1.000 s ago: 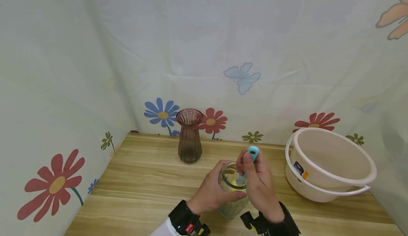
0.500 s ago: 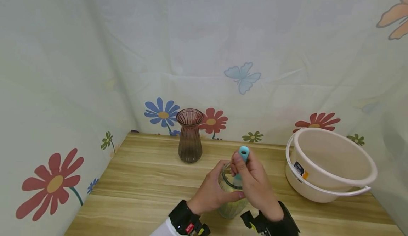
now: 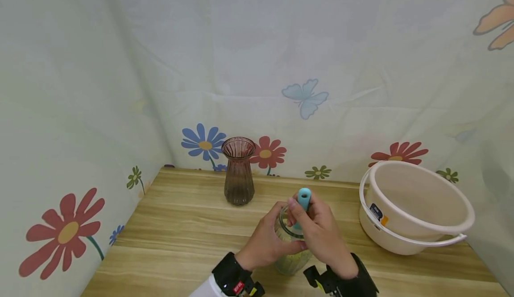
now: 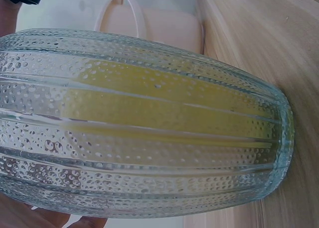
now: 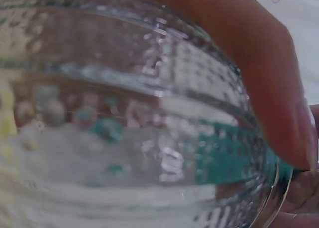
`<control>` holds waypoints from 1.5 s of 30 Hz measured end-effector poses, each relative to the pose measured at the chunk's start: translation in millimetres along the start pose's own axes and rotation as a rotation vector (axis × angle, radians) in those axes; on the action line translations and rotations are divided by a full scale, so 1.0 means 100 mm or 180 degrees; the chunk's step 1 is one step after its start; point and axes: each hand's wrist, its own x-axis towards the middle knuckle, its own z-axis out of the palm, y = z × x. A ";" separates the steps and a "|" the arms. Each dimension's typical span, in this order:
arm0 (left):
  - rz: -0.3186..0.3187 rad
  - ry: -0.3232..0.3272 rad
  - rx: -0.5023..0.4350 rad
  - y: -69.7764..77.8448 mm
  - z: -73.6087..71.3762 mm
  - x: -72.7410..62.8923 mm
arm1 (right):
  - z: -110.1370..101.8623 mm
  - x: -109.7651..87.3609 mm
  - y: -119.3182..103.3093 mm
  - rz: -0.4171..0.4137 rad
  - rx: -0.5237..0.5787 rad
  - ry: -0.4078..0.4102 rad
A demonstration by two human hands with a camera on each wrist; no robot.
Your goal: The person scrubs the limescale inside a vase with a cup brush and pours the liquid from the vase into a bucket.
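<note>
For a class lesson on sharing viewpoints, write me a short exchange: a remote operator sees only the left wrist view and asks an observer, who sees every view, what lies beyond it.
Operator: I see something yellow inside the jar, but my picture cuts off the top. What is there?
Observer: The head view shows the right hand holding a turquoise handle at the mouth.
Operator: Does anything stand farther back on the table?
Observer: Yes, a ribbed glass vase stands upright there, to the left of the jar.
</note>
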 end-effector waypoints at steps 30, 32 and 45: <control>0.0009 -0.0011 -0.0223 -0.02 0.02 0.00 | -0.09 0.01 -0.14 -0.1981 0.2242 0.0334; 0.0008 -0.0005 -0.0184 -0.02 0.02 0.00 | -0.08 0.01 -0.18 -0.2111 0.2313 0.0375; 0.0078 -0.0013 -0.0258 0.00 0.02 0.00 | -0.02 0.00 -0.40 -0.2703 0.2435 0.0615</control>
